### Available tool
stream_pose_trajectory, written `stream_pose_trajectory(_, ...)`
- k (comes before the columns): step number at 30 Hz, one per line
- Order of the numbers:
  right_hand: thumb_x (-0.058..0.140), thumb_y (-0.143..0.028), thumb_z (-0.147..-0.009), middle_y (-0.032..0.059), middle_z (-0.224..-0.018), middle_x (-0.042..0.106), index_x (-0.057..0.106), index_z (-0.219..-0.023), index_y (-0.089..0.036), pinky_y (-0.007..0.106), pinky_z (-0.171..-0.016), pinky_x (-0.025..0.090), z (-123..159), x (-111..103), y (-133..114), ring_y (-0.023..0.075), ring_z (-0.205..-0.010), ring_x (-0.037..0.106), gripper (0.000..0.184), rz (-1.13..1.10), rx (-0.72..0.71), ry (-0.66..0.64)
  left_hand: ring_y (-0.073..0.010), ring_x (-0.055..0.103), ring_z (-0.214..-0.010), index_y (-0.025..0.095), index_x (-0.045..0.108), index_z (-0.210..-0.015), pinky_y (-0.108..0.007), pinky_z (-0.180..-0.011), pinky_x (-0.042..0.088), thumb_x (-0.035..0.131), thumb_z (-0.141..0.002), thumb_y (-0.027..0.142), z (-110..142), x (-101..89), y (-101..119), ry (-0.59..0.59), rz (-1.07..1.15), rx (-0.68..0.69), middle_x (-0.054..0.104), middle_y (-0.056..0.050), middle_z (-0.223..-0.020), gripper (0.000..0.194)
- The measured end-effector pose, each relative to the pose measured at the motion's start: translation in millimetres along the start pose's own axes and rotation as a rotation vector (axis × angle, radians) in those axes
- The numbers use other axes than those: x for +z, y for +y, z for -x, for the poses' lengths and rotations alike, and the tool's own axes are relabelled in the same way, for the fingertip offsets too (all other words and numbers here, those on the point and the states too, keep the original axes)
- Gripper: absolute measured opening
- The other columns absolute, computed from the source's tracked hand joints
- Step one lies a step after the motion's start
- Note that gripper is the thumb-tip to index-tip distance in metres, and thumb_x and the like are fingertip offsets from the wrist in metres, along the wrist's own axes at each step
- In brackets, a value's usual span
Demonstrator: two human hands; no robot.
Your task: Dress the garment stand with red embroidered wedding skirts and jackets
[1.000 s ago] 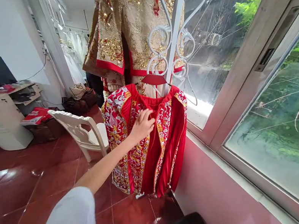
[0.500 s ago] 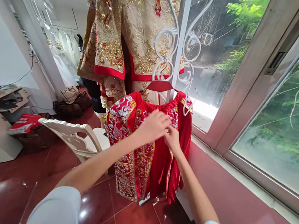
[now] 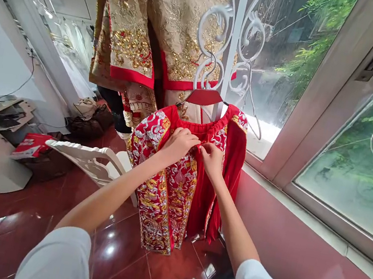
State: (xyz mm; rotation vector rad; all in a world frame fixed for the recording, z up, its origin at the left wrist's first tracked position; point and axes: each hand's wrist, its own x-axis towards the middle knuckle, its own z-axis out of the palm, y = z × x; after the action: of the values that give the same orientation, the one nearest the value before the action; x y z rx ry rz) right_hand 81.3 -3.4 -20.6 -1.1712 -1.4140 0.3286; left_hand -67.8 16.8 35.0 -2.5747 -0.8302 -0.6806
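A red skirt (image 3: pixel 175 190) with silver and gold embroidery hangs from a red hanger (image 3: pixel 204 97) with a metal hook. Both hands are at its front, just under the gathered waistband. My left hand (image 3: pixel 181 144) lies against the embroidered panel, its thumb and fingertips pinching the red fabric. Close by on the right, my right hand (image 3: pixel 211 157) pinches a small bit of the same red fabric, fingertips nearly meeting the left ones. The exact piece between the fingertips is too small to make out.
Behind the skirt hangs a gold beaded garment (image 3: pixel 182 57) with red trim, beside a white scrollwork metal stand (image 3: pixel 234 47). A white chair (image 3: pixel 92 161) stands to the left. A windowsill (image 3: pixel 303 213) runs along the right, above a pink wall.
My hands have moved slightly lower and left against the skirt, and their fingertips now pinch its fabric. The view has tilted down a little. An empty wire hanger beside the stand has swung.
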Motion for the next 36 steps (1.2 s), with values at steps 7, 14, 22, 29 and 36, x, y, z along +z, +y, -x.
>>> stream_pose_trajectory(7, 0.054, -0.027, -0.078, -0.0010, -0.059, 0.055, 0.052, -0.062, -0.017, 0.024, -0.055, 0.035, 0, -1, 20, 0.0110, -0.055, 0.047, 0.019, -0.070, 0.038, -0.158, -0.0185, 0.053, -0.091, 0.024, 0.068, -0.104, -0.037, -0.086, 0.038, 0.038, -0.088, 0.014, 1, -19.6, 12, 0.010, 0.153, -0.101, 0.071, -0.003, -0.095, 0.036)
stream_pose_trajectory(14, 0.059, -0.017, -0.072, -0.0008, -0.050, 0.054, 0.051, -0.053, -0.017, 0.024, -0.050, 0.035, 91, -7, 85, 0.0111, -0.049, 0.048, 0.020, 0.074, 0.292, -0.564, -0.0205, 0.057, -0.083, 0.026, 0.071, -0.083, -0.037, -0.086, 0.043, 0.041, -0.084, 0.027, 52, -69.1, -12, -0.077, 0.244, -0.131, 0.070, -0.004, -0.082, 0.030)
stream_pose_trajectory(22, 0.045, -0.044, -0.084, 0.0167, -0.127, 0.051, 0.044, -0.129, -0.017, 0.046, -0.095, 0.038, -16, -52, 23, 0.0278, -0.118, 0.046, 0.052, 0.269, -0.054, 0.293, -0.0325, 0.056, -0.100, 0.015, 0.064, -0.100, -0.053, -0.093, 0.038, 0.048, -0.081, 0.041, 4, -42.7, 33, 0.237, -0.163, -0.798, 0.066, -0.016, -0.101, 0.036)
stream_pose_trajectory(29, 0.054, -0.031, -0.073, 0.0252, -0.149, 0.010, 0.012, -0.144, -0.011, 0.067, -0.097, 0.019, -87, -18, 36, 0.0409, -0.135, 0.011, 0.084, 0.482, 0.126, 0.378, -0.0371, 0.026, -0.135, 0.016, 0.033, -0.139, -0.058, -0.107, 0.021, 0.054, -0.078, 0.025, 0, -6.8, 30, 0.490, -0.313, -0.944, 0.024, -0.020, -0.149, 0.065)
stream_pose_trajectory(36, 0.033, -0.013, -0.077, 0.0162, -0.097, 0.063, 0.055, -0.108, -0.013, 0.043, -0.084, 0.040, -114, -81, 52, 0.0267, -0.091, 0.055, 0.038, 0.480, -0.013, 0.199, -0.0303, 0.052, -0.117, 0.017, 0.047, -0.131, -0.045, -0.098, 0.042, 0.044, -0.083, 0.019, 39, -52.7, 17, 0.376, -0.308, -0.917, 0.055, -0.015, -0.128, 0.048)
